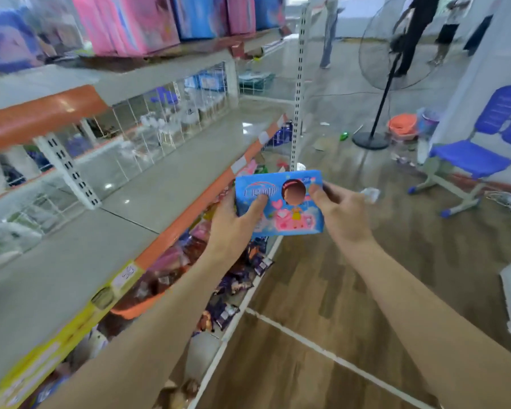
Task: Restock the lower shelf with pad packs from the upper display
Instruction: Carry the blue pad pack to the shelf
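Both hands held one blue pad pack (279, 202) out in front of the shelving.

The left hand (233, 219) gripped its left end, thumb curled over the printed face; the right hand (341, 209) pinched its right end, thumb on top. The pack lay flat-faced toward the camera, long axis running left to right, above the grey middle shelf's (148, 184) orange edge. Pink and blue packs (148, 22) stood on the upper shelf; the lower shelf (230, 293) held dark, purplish packets.

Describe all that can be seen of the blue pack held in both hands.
The pack is a flat blue rectangle in glossy plastic wrap, printed with pink hearts, a cartoon figure and white lettering. It is held in the air beside the shelf edge, slightly tilted. The left hand grips its left end; the right hand pinches its right end.
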Motion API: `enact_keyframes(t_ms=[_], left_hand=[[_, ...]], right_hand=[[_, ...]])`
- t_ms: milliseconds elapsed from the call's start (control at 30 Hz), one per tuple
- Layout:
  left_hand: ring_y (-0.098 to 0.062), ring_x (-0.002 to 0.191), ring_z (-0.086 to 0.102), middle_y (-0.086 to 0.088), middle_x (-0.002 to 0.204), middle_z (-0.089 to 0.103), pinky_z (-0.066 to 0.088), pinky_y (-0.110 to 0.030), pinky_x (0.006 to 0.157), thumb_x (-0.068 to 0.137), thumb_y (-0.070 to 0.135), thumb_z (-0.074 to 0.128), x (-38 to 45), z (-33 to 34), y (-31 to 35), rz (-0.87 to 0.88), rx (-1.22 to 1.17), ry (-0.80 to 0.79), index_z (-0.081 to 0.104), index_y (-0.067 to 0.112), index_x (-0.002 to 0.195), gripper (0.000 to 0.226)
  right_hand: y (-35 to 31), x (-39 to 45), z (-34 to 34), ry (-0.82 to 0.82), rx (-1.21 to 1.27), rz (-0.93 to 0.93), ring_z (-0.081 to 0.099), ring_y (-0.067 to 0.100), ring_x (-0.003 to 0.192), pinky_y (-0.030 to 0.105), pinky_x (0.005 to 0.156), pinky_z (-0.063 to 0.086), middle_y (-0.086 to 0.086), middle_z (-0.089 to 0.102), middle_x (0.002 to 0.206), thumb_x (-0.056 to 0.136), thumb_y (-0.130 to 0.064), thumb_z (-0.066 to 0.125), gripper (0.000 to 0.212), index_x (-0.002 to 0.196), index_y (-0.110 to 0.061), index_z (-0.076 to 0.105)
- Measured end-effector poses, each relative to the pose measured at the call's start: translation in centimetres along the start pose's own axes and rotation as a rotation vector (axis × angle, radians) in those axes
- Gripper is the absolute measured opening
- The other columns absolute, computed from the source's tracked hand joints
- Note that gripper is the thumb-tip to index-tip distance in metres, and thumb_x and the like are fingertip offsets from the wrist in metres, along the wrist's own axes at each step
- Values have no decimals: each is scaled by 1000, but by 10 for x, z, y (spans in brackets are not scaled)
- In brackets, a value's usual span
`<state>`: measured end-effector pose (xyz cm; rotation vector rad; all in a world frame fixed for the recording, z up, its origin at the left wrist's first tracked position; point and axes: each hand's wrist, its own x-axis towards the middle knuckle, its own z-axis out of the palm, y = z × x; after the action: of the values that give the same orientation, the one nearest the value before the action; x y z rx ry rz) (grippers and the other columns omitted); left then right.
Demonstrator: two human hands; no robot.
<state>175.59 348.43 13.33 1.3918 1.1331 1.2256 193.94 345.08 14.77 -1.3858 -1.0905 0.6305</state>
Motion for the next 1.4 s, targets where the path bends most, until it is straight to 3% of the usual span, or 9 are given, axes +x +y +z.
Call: enact_keyframes(t_ms=[67, 200, 333, 500, 567, 700, 867, 1067, 1400], left_hand=[[-10, 95, 73, 8, 104, 75, 58, -31, 85, 86, 35, 74, 32, 0, -1, 15, 68, 63, 68, 19, 113, 32], [-6, 81, 72, 20, 84, 73, 59, -33, 77, 89, 31, 76, 80, -13, -11, -49, 173, 163, 70, 30, 94, 8], [-17, 83, 74, 13, 86, 75, 61, -41, 77, 76, 48, 76, 129, -29, -21, -87, 241, 264, 68, 37, 83, 16], [-11, 83, 73, 13, 89, 74, 61, -42, 81, 87, 34, 77, 185, -58, -47, -97, 260, 347, 70, 33, 95, 11], [-6, 80, 72, 17, 88, 73, 62, -39, 78, 87, 32, 77, 209, -73, -58, -89, 261, 376, 69, 36, 93, 11], [0, 76, 72, 19, 87, 73, 62, -36, 75, 85, 30, 79, 253, -106, -73, -114, 202, 466, 68, 40, 90, 16], [-13, 84, 76, -2, 104, 76, 62, -31, 70, 81, 29, 84, 284, -144, -87, -182, 96, 556, 67, 12, 121, 46], [-21, 86, 77, -9, 106, 76, 63, -42, 76, 82, 24, 83, 302, -159, -105, -234, 38, 630, 66, 8, 120, 45], [-26, 89, 76, -3, 101, 78, 61, -53, 82, 58, 53, 83, 321, -150, -112, -239, 56, 816, 71, 15, 109, 64]], right_hand=[[6, 41, 13, -44, -2, -8, 49, 13, 71, 37, 66, 42, 27, 70, 85, 81, -55, 60, 52, 90, -5, 74], [21, 98, 47, -166, 10, 30, 57, 12, 72, 44, 70, 52, 7, 74, 77, 89, -45, 65, 25, 76, -27, 76], [37, 146, 88, -286, 20, 40, 71, 21, 85, 49, 85, 55, 0, 77, 84, 95, -38, 65, 19, 79, -35, 74], [53, 196, 142, -390, 21, 7, 43, 17, 59, 31, 59, 33, 29, 57, 66, 99, -32, 63, 38, 74, -4, 71], [55, 218, 164, -466, 43, -16, 44, 29, 52, 31, 56, 33, 21, 53, 56, 100, -30, 61, 40, 64, -17, 71], [53, 266, 220, -613, 25, -29, 65, 48, 92, 57, 77, 54, 20, 74, 89, 95, -41, 63, 22, 86, -28, 78], [46, 297, 275, -662, 40, 31, 76, 28, 85, 62, 84, 55, 1, 78, 80, 92, -27, 71, 27, 72, -44, 78], [69, 322, 318, -754, 49, 36, 72, 39, 95, 65, 79, 54, 9, 78, 86, 91, -33, 72, 23, 75, -49, 78], [89, 372, 366, -1004, 82, 41, 72, 26, 83, 64, 78, 53, 19, 74, 87, 85, -36, 71, 16, 84, -23, 79]])
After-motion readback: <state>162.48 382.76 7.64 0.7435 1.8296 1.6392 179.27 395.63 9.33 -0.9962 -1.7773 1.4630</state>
